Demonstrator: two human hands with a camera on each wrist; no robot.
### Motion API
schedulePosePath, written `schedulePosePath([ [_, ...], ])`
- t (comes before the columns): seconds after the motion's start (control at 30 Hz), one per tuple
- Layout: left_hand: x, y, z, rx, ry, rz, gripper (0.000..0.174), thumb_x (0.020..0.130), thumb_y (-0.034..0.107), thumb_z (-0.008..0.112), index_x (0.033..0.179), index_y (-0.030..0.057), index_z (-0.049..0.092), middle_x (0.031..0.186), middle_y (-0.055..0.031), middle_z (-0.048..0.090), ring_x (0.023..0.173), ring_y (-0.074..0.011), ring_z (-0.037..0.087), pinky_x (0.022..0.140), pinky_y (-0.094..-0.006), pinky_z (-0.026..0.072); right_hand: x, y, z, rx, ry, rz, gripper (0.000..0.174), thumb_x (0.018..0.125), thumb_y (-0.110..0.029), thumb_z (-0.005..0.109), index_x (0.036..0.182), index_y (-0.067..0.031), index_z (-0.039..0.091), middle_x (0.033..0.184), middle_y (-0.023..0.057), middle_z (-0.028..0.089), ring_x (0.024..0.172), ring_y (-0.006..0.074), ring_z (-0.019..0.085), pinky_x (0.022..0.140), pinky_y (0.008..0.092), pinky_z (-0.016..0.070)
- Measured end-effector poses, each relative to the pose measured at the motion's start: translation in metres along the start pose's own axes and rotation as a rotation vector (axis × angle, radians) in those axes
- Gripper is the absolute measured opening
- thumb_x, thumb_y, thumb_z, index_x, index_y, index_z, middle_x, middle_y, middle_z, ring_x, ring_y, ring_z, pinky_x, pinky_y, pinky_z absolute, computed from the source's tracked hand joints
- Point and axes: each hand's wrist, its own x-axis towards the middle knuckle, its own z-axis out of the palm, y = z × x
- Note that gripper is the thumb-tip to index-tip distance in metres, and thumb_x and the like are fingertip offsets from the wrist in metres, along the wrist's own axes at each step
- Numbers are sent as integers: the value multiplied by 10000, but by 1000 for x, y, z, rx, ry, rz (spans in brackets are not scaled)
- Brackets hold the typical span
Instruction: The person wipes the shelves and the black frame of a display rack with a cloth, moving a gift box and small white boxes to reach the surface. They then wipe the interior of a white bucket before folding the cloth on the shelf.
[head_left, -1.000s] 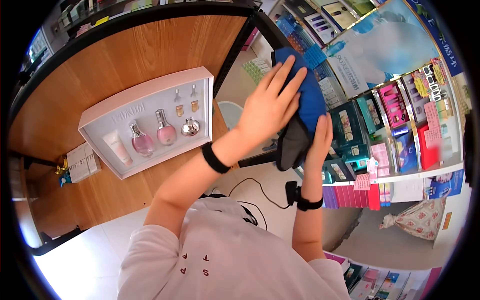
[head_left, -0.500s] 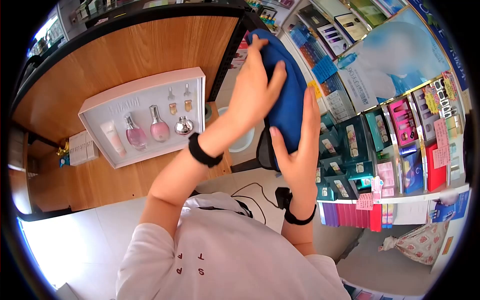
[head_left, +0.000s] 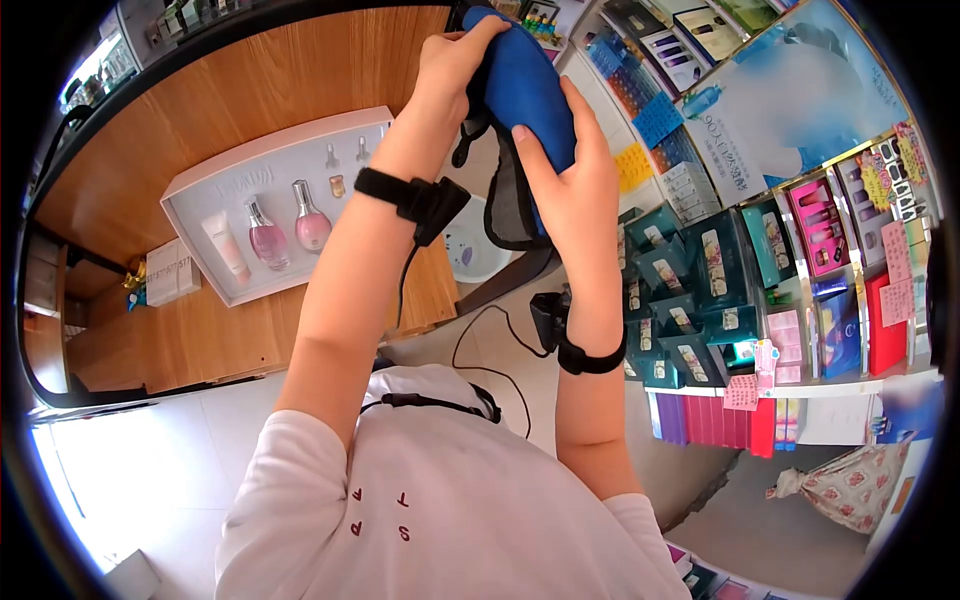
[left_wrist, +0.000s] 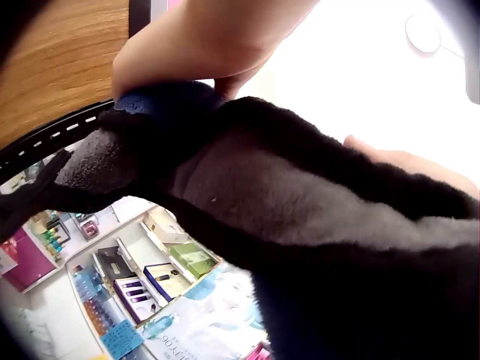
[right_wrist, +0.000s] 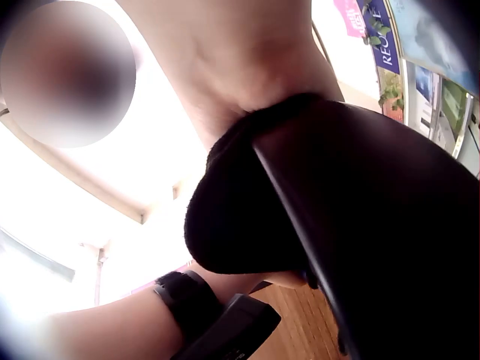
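A long blue padded band (head_left: 530, 95) with grey lining and black edging is held up slantwise before my chest in the head view. My left hand (head_left: 450, 72) grips its far upper end, fingers over the edge. Lower down, my right hand (head_left: 585, 195) holds its side, the thumb lying across the blue face. A black strap piece hangs beside the band. In the left wrist view the fleecy grey lining (left_wrist: 277, 191) faces the camera, with my left hand (left_wrist: 202, 45) at one end. The band (right_wrist: 360, 202) looks almost black in the right wrist view.
A wooden shelf (head_left: 130, 360) at left bears a pink gift box (head_left: 275, 290) of perfume bottles. Behind the band stands a white bucket (head_left: 475, 250). Shelves of dark green boxes (head_left: 715, 260) line the right. A cable (head_left: 455, 350) hangs near my body.
My left hand has moved from the band's middle to its far end. The band has shifted up and left in the head view, and my right thumb now lies across its face.
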Motion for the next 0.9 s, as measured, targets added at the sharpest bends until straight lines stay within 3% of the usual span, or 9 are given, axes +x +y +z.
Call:
schedulePosePath([
  [0.1, -3, 6, 1, 34, 22, -128, 557, 808, 333, 826, 1031, -157, 685, 952, -173, 723, 819, -234, 706, 736, -340, 580, 0, -6, -2, -10, 10, 136, 594, 886, -306, 776, 1358, -11, 568, 1169, 249, 702, 1079, 396, 697, 905, 440, 556],
  [0.13, -6, 10, 5, -14, 7, -209, 470, 859, 283, 766, 1067, -130, 682, 986, -185, 727, 856, -278, 720, 753, -376, 591, -1, -9, -4, 11, -42, 252, 578, 880, -320, 781, 1325, -9, 584, 1092, 237, 731, 1022, 395, 718, 882, 439, 562],
  [0.17, -10, 14, 9, -64, -6, -289, 388, 910, 233, 706, 1104, -103, 679, 1020, -197, 731, 893, -322, 733, 770, -413, 603, -2, -9, -3, 3, 10, 195, 519, 876, -330, 783, 1239, -6, 604, 970, 214, 749, 905, 378, 740, 820, 427, 568],
  [0.2, -11, 12, 11, -64, 0, -290, 388, 910, 233, 706, 1104, -103, 679, 1020, -197, 731, 893, -322, 733, 770, -413, 603, -5, -9, -3, 6, 4, 195, 519, 876, -330, 783, 1239, -6, 604, 970, 214, 749, 905, 378, 740, 820, 427, 568],
  [0.27, -13, 9, 11, -49, 10, -285, 441, 910, 312, 735, 979, -124, 713, 833, -153, 735, 669, -257, 714, 608, -374, 580, -6, -7, -3, 85, 13, 247, 490, 877, -322, 784, 1201, -4, 599, 964, 217, 744, 886, 344, 744, 799, 403, 562],
  [0.47, -36, 0, 12, -73, -96, -243, 431, 917, 318, 723, 993, -105, 722, 889, -171, 746, 742, -271, 733, 664, -373, 591, -32, -8, -6, 164, 53, 296, 468, 903, -293, 785, 1178, 15, 564, 1034, 155, 683, 909, 215, 664, 844, 341, 526],
  [0.53, -47, 0, 17, -102, -75, 10, 515, 807, 255, 835, 1029, -169, 647, 957, -191, 718, 827, -234, 724, 714, -340, 591, -48, -6, -3, 223, 138, 257, 421, 916, -243, 781, 1165, 10, 554, 1024, 129, 652, 921, 193, 625, 869, 329, 503],
  [0.8, -104, 14, 22, -20, -104, -123, 416, 817, 287, 796, 880, -111, 695, 847, -138, 711, 771, -187, 693, 677, -291, 551, -100, 21, 13, 241, 255, 232, 409, 913, -181, 780, 1181, 14, 541, 1048, 120, 616, 951, 183, 579, 877, 329, 488],
  [0.9, -122, 2, 28, 61, -67, -99, 501, 827, 281, 797, 1060, -128, 624, 932, -155, 696, 813, -191, 694, 706, -295, 565, -123, 39, 22, 294, 265, 277, 462, 908, -157, 767, 1254, 43, 534, 1110, 136, 625, 1015, 194, 586, 919, 337, 488],
])
